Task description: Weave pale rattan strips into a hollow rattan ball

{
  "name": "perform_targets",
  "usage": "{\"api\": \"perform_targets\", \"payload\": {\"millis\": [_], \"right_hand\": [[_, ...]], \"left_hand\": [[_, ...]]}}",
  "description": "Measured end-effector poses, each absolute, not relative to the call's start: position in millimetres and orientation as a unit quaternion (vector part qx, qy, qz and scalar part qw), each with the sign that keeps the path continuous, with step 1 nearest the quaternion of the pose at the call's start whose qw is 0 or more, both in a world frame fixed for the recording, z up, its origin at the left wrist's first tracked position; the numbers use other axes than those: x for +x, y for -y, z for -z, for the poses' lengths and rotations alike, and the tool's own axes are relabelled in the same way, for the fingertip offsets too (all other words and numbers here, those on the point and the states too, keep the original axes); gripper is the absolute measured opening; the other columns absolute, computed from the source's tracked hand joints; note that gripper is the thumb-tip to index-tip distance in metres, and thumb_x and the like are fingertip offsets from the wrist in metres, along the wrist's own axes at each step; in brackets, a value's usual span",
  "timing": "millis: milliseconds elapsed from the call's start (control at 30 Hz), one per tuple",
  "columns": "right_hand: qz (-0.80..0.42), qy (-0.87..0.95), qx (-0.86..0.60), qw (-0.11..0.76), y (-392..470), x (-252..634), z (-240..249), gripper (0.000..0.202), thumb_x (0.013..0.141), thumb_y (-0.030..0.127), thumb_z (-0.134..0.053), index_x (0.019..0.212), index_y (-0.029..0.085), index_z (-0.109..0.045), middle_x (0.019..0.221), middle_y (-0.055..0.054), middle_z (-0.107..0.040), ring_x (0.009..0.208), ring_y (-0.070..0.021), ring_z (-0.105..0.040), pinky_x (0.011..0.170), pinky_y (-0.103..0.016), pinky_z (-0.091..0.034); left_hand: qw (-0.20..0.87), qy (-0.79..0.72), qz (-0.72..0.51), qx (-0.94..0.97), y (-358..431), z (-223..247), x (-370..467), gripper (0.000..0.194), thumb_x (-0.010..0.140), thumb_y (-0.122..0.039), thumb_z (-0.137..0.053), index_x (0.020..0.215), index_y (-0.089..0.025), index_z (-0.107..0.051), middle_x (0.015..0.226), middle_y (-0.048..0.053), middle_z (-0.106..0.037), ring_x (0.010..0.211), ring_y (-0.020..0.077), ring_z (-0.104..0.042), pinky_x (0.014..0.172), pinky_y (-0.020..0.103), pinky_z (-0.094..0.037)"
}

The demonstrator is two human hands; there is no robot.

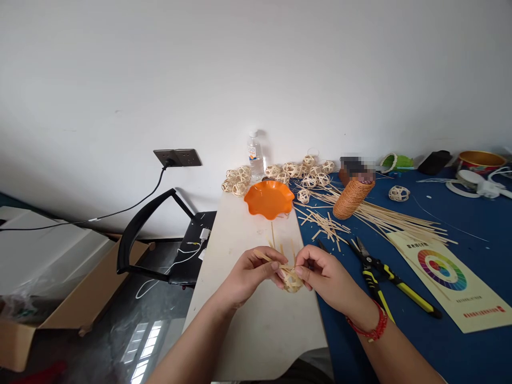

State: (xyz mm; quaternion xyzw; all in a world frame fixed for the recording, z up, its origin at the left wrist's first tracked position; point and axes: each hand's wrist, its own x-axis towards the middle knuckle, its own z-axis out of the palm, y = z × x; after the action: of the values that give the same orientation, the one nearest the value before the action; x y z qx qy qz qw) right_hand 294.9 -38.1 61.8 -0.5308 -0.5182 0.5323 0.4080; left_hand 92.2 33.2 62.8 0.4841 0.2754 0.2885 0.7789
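A small ball of woven bamboo strips (293, 281) is held between both hands above the pale board, with several loose strip ends sticking up and away from it. My left hand (256, 269) pinches the ball's left side and strips between thumb and fingers. On the right side, my right hand (320, 272), with a red bracelet at the wrist, closes thumb and fingertips on the ball's edge. Beyond the hands sits an orange scalloped plate (269, 200). The fingertips partly hide the ball.
Yellow-black pliers (386, 271), cut strips (328, 226), long strips (400, 216) and a colour-wheel booklet (448, 277) lie right. Finished balls (294, 170), a bottle (255, 154) and a twine-wrapped cylinder (352, 198) stand behind. A black chair (148, 229) is left.
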Motion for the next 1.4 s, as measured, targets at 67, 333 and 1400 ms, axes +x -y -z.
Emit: {"api": "perform_targets", "payload": {"millis": [67,333,1400], "right_hand": [[-0.531,0.515,-0.529,0.416,38,295,-62,0.015,0.094,0.033,-0.059,0.085,0.022,-0.055,0.072,0.005,-0.050,0.060,-0.0111,-0.047,0.057,-0.025,-0.040],[-0.516,0.515,-0.532,0.431,38,291,-64,0.014,0.094,0.030,-0.059,0.083,0.022,-0.054,0.071,0.005,-0.051,0.062,-0.0111,-0.047,0.058,-0.025,-0.040],[-0.456,0.516,-0.576,0.440,32,290,-57,0.016,0.090,0.031,-0.060,0.079,0.022,-0.052,0.071,0.004,-0.052,0.061,-0.0120,-0.047,0.057,-0.026,-0.040]], "left_hand": [[0.783,-0.265,-0.299,0.477,-32,-63,93,0.024,0.082,-0.032,-0.078,0.094,-0.011,-0.075,0.076,0.008,-0.077,0.062,0.0177,-0.072,0.065,0.029,-0.059],[0.742,-0.310,-0.353,0.477,-27,-59,101,0.027,0.086,-0.032,-0.073,0.105,-0.013,-0.071,0.071,0.006,-0.076,0.060,0.0168,-0.070,0.060,0.029,-0.058],[0.651,-0.370,-0.405,0.525,-16,-70,112,0.038,0.081,-0.046,-0.078,0.073,-0.020,-0.052,0.063,0.002,-0.071,0.062,0.0157,-0.066,0.065,0.029,-0.053]]}}
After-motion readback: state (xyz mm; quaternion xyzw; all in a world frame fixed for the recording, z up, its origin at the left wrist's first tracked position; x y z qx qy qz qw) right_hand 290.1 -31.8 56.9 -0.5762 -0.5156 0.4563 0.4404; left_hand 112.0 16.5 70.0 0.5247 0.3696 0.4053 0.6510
